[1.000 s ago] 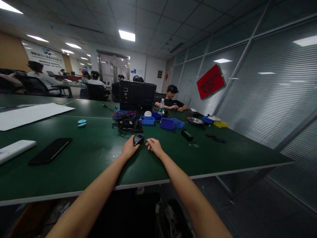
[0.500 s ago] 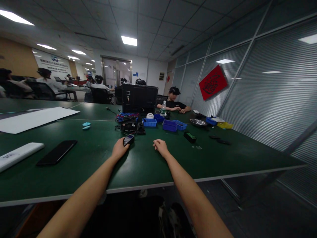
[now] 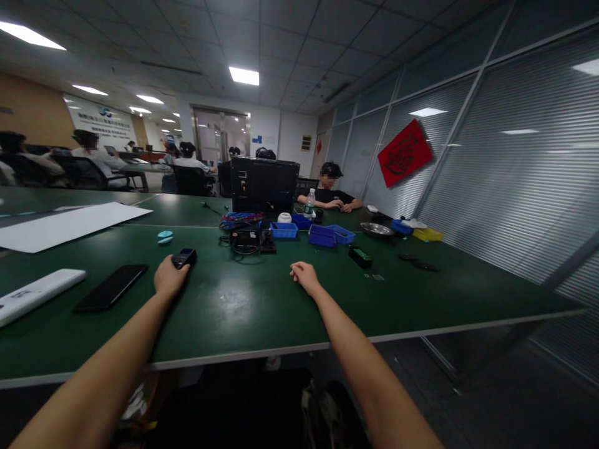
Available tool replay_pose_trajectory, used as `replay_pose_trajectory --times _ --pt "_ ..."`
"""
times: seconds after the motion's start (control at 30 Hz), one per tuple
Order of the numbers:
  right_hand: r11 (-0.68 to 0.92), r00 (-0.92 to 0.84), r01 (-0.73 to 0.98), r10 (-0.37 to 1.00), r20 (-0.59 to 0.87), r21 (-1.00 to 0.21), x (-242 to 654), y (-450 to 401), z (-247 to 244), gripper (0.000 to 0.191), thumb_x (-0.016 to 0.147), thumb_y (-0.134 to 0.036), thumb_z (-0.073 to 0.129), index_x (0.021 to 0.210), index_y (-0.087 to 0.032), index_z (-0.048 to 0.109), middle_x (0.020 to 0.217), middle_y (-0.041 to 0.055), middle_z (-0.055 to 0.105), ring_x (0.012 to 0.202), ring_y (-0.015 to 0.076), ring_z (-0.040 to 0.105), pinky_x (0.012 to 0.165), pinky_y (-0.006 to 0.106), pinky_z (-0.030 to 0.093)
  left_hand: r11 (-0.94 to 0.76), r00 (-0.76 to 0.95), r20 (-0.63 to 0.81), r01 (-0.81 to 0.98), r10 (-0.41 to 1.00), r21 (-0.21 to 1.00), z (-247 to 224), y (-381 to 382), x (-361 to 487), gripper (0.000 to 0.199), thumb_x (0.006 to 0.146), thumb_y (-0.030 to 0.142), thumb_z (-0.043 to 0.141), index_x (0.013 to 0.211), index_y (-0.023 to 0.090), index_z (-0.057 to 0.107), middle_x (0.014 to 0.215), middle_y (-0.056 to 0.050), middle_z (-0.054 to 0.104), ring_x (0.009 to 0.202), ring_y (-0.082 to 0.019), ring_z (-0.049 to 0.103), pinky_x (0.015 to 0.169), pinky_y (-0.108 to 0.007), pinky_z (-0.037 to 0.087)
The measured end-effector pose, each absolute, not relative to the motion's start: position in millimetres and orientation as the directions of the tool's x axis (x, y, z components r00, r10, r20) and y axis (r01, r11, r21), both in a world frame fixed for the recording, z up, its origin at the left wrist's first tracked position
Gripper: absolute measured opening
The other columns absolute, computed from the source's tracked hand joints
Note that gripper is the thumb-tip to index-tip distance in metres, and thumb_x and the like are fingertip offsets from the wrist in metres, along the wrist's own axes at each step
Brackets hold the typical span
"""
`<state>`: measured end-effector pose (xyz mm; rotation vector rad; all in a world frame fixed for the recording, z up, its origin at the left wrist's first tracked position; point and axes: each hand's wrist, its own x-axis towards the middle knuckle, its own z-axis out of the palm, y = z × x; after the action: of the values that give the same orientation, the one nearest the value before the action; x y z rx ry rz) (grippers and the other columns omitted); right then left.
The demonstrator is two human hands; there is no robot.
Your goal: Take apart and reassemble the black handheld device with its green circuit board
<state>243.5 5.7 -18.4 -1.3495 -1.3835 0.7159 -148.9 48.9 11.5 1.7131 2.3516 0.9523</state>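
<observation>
My left hand [image 3: 169,276] is wrapped round a small black handheld device with a screen [image 3: 184,257], at the left of the green table [image 3: 262,324]. Its far end shows beyond my fingers; the rest is hidden by the hand. A pair of light-blue pieces [image 3: 165,237] lies just beyond it, and a flat black slab like a phone [image 3: 111,287] is to its left. My right hand [image 3: 305,276] rests on the tabletop near the middle, fingers curled in, with nothing visible in them.
Ahead stand a black monitor [image 3: 264,184], tangled cables [image 3: 242,219], a black box-shaped device [image 3: 246,238], a blue tray [image 3: 283,231], a ball [image 3: 284,217] and a bottle [image 3: 310,202]. A metal bowl [image 3: 377,230] lies right. A white bar [image 3: 40,296] lies left. A person [image 3: 330,190] sits opposite.
My left hand has moved left across the table with the handheld device in it, away from the box-shaped device. My right hand has stayed in place.
</observation>
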Motion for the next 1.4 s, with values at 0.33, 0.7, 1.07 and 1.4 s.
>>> replay_pose_trajectory --times 0.33,0.7,1.07,1.4 --pt "0.191 0.164 0.359 0.951 0.263 -0.914 243.2 5.3 -17.3 0.016 0.072 -0.022 0.048 0.078 -0.013 0.060 0.060 0.0000 0.060 0.042 0.0073 0.049 0.044 0.018 0.039 0.363 -0.608 0.273 0.714 0.746 0.598 13.1 51.2 -176.9 0.077 0.067 0.046 0.057 0.128 0.006 0.033 0.119 -0.024 0.050 0.108 -0.037 0.048 0.084 -0.044 0.041" --pt "0.184 0.160 0.406 0.950 0.268 -0.895 240.1 4.9 -16.7 0.015 0.073 -0.021 0.048 0.078 -0.013 0.061 0.061 0.0002 0.060 0.042 0.0065 0.048 0.045 0.018 0.039 0.253 -0.406 0.252 0.843 0.878 0.474 15.7 47.7 -166.8 0.059 0.070 0.048 0.050 0.114 0.009 0.049 0.108 -0.019 0.059 0.098 -0.032 0.056 0.074 -0.038 0.045" --pt "0.162 0.166 0.473 0.949 0.268 -0.866 237.4 5.5 -16.3 0.016 0.074 -0.022 0.048 0.076 -0.014 0.062 0.060 0.0002 0.060 0.041 0.0068 0.048 0.044 0.018 0.038 -0.044 -0.077 0.305 0.928 0.949 0.371 8.8 34.3 -83.1 0.048 0.073 0.046 0.050 0.108 0.014 0.052 0.105 -0.012 0.061 0.095 -0.025 0.057 0.076 -0.030 0.042" --pt "0.161 0.165 0.490 0.948 0.273 -0.856 237.5 6.2 -16.5 0.015 0.075 -0.021 0.049 0.075 -0.014 0.062 0.060 0.0003 0.061 0.042 0.0070 0.049 0.046 0.018 0.040 -0.215 0.057 0.368 0.890 0.928 0.403 -3.5 21.3 6.9 0.041 0.074 0.043 0.052 0.102 0.014 0.053 0.098 -0.013 0.062 0.090 -0.024 0.058 0.074 -0.029 0.041"
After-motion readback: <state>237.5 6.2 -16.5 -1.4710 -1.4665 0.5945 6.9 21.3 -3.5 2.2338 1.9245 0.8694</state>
